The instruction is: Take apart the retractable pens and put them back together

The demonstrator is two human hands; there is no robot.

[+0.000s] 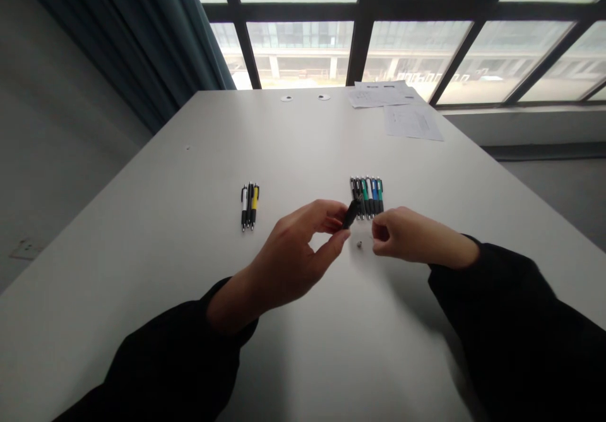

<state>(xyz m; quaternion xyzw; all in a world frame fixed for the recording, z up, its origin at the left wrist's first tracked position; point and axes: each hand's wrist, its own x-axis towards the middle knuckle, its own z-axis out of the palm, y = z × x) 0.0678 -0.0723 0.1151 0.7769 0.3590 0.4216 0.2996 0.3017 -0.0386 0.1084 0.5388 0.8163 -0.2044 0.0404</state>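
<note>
My left hand (pixel 298 245) pinches a short black pen part (pixel 351 213) between thumb and fingers, just above the white table (pixel 189 233). My right hand (pixel 407 236) is curled closed beside it, fingertips together near a tiny grey piece (pixel 359 244) lying on the table; whether it holds anything is hidden. Right behind both hands lies a row of several pens (pixel 367 196) in black, green, white and blue. A second group of three pens (pixel 249 205), white, black and yellow, lies to the left.
Sheets of paper (pixel 398 106) lie at the table's far right by the window. Two small round discs (pixel 304 98) sit at the far edge. A dark curtain (pixel 156 50) hangs at the left.
</note>
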